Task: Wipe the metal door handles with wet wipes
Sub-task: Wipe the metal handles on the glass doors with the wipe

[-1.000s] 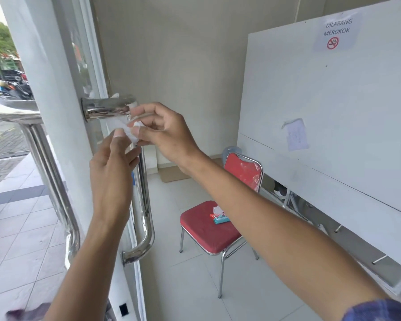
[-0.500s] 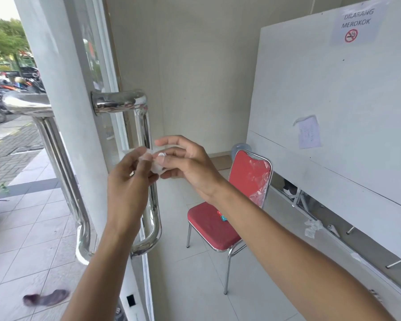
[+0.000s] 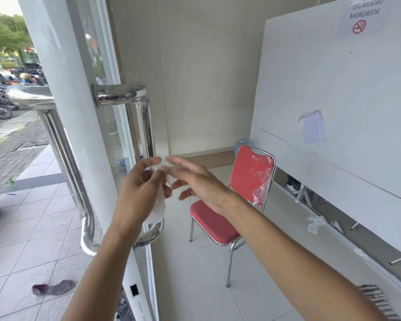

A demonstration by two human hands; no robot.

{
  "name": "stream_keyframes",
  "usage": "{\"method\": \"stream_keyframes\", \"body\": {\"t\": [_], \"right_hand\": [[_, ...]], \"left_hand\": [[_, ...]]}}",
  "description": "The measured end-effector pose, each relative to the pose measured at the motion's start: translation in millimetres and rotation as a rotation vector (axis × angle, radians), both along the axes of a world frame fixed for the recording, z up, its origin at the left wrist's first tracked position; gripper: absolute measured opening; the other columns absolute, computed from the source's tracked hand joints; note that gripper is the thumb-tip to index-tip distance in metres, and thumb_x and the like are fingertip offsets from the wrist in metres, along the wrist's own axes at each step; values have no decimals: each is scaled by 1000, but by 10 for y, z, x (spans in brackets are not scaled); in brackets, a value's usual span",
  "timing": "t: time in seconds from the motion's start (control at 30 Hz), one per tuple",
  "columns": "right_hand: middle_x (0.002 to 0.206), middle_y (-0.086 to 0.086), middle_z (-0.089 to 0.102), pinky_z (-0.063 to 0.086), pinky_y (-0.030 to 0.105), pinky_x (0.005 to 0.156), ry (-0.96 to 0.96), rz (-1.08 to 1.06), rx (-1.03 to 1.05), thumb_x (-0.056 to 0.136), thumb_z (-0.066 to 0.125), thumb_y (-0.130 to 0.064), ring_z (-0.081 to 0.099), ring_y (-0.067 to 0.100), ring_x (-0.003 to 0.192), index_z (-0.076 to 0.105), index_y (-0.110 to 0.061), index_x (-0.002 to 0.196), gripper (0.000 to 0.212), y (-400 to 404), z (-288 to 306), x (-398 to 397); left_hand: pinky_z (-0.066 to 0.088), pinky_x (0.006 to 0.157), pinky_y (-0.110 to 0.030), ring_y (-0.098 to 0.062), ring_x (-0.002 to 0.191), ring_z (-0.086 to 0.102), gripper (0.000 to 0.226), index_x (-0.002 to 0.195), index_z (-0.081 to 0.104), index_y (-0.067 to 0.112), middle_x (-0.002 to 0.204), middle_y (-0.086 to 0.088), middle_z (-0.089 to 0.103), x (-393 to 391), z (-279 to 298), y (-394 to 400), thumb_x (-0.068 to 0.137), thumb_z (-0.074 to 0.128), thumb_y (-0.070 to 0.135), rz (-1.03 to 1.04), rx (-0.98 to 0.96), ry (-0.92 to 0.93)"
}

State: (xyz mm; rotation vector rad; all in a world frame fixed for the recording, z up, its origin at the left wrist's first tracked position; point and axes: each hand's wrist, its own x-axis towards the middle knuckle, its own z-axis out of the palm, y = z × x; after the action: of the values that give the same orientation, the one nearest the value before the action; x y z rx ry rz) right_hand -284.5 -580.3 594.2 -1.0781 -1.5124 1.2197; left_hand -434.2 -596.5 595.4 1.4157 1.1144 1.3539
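A shiny metal door handle (image 3: 146, 119) runs down the inner side of the white door edge (image 3: 79, 135); its twin, the outer handle (image 3: 63, 154), shows through the glass on the left. My left hand (image 3: 141, 193) is in front of the inner handle's lower part, holding a white wet wipe (image 3: 158, 208) that hangs from its fingers. My right hand (image 3: 195, 184) is just to the right, fingers spread and blurred, its fingertips close to the wipe's top; nothing is gripped in it.
A red padded chair (image 3: 220, 216) with chrome legs stands behind my right arm. A large white board (image 3: 333, 100) with a no-smoking sign leans at the right. A dark cloth (image 3: 53, 288) lies on the outside tiles. Crumpled paper (image 3: 315, 223) lies under the board.
Both hands dropped from the handle's top bend to its lower part. The right hand let go of the wipe and spread its fingers; the left hand keeps the wipe.
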Motion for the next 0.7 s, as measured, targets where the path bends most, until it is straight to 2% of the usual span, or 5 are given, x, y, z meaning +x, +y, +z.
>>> {"method": "stream_keyframes", "body": {"t": [0.17,0.3,0.47,0.6,0.7], "right_hand": [[88,3,64,47,29,64,-5,6,-6,96,60,-17,61,17,83,63,-10,120,25,-45,-183,-46],[86,4,66,47,30,64,31,-70,-1,94,64,-16,61,17,78,64,-2,112,22,-104,-346,-87],[84,8,64,48,29,61,71,-100,-12,95,62,-13,63,23,78,62,3,106,19,-262,-585,-249],[84,10,62,51,26,58,95,-112,-4,95,63,-12,59,20,75,62,3,104,17,-386,-670,-430],[87,13,60,51,22,56,90,-112,12,93,66,-12,57,17,75,63,-3,100,12,-460,-735,-655]], "left_hand": [[54,58,-20,-16,64,66,16,112,62,20,83,-13,72,-62,-114,-74,97,56,20,-9,-52,81],[55,72,-34,-15,68,69,10,104,66,26,86,-9,72,-217,-286,-168,95,62,25,-33,-88,157],[55,59,-18,-14,72,71,11,96,71,17,90,-8,74,-463,-470,-244,94,63,23,-81,-131,227],[58,87,-39,-23,84,71,16,96,71,11,90,-9,75,-720,-543,-177,92,63,25,-226,-137,260],[54,93,-48,-24,87,71,17,95,69,8,90,-8,75,-1020,-577,-23,90,64,23,-384,-111,273]]}}
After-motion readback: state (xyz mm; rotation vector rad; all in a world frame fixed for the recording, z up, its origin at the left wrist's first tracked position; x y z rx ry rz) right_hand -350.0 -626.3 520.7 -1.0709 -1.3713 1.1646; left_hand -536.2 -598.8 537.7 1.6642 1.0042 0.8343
